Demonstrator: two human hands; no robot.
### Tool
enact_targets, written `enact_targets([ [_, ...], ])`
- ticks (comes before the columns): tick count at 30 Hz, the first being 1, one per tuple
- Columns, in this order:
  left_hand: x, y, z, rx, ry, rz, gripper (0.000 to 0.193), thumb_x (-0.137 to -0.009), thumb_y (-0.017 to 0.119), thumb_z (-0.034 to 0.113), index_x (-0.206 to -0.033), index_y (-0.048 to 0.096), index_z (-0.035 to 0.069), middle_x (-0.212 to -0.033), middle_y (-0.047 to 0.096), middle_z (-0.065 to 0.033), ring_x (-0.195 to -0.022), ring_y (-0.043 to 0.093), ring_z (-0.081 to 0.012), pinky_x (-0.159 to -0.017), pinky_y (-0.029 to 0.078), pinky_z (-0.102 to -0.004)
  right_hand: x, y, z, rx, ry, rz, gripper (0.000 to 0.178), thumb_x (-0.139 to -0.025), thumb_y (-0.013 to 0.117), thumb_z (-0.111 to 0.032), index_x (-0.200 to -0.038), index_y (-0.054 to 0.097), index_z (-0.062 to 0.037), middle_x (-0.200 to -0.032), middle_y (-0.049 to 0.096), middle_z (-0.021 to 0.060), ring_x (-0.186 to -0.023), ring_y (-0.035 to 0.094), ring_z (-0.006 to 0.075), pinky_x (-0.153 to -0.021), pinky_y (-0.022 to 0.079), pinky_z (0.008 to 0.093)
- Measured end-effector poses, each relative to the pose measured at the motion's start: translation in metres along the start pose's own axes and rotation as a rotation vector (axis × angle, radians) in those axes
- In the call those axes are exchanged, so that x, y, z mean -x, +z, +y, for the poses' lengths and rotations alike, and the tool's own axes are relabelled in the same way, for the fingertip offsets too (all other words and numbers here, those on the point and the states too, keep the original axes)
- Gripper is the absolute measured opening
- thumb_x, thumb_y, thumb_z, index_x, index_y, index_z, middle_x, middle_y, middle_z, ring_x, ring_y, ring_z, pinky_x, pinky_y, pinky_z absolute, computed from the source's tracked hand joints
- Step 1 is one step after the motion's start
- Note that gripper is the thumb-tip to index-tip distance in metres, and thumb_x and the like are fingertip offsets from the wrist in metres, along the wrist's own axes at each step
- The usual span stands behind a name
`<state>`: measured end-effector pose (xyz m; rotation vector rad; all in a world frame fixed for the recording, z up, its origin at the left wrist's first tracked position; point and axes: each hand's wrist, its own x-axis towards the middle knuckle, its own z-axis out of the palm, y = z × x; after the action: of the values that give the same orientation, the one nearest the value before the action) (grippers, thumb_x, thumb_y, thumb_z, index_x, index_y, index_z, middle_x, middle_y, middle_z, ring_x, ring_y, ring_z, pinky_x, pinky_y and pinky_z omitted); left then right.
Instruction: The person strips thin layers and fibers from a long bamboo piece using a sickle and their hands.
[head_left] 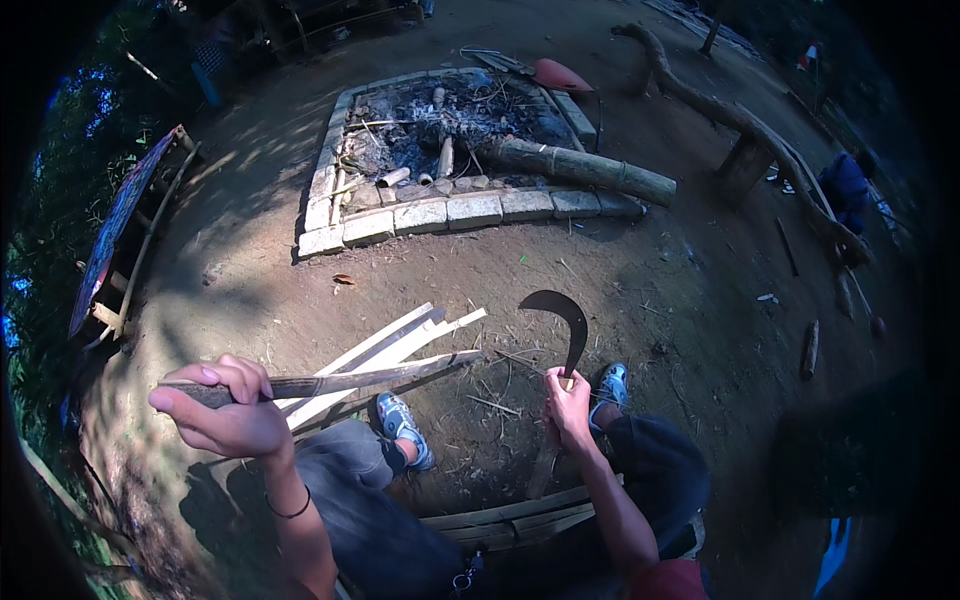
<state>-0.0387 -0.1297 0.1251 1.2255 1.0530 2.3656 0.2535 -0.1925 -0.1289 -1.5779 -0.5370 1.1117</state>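
My left hand (232, 412) is closed round the thick dark end of a long split bamboo strip (345, 381). The strip stretches to the right, level in front of my left knee, and its far end tapers. In my right hand (569, 406) is a sickle (574, 330), gripped by its handle. Its dark hooked blade points away from me, the tip curling left. Blade and strip are apart. Several pale split strips (385, 350) lie on the ground beyond the held one, which partly hides them.
Ahead is a brick-edged fire pit (474, 210) with ash and a thick bamboo pole (590, 170) jutting out rightward. My feet in patterned shoes (400, 425) rest on dirt. Bamboo slats (520, 515) lie beneath me. A curved log rail (720, 110) and a crouching person (848, 190) are at right.
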Motion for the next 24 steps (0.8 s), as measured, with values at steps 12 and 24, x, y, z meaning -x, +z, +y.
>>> enact_targets([
  [12,-0.044,-0.073,-0.039,-0.193,-0.024,0.291,0.051,-0.1,0.045,0.049,-0.075,0.043,0.004,-0.052,0.037,-0.0029,-0.043,0.032,-0.0106,-0.041,0.028,-0.025,0.031,-0.001,0.132,-0.186,0.387,0.182,0.019,-0.086,0.061,-0.018,-0.071,0.057,-0.0069,-0.052,0.045,-0.0007,-0.039,0.042,0.0106,-0.036,0.038,0.0289],
  [24,-0.011,-0.106,-0.001,-0.284,-0.009,0.45,0.057,-0.099,0.042,0.053,-0.07,0.04,0.005,-0.05,0.031,-0.0017,-0.044,0.029,-0.0113,-0.041,0.026,-0.0255,0.045,0.174,0.219,-0.196,0.407,0.5,0.032,-0.079,0.076,-0.025,-0.09,0.065,0.0035,-0.082,0.065,0.0076,-0.068,0.057,0.0101,-0.061,0.046,0.0308],
])
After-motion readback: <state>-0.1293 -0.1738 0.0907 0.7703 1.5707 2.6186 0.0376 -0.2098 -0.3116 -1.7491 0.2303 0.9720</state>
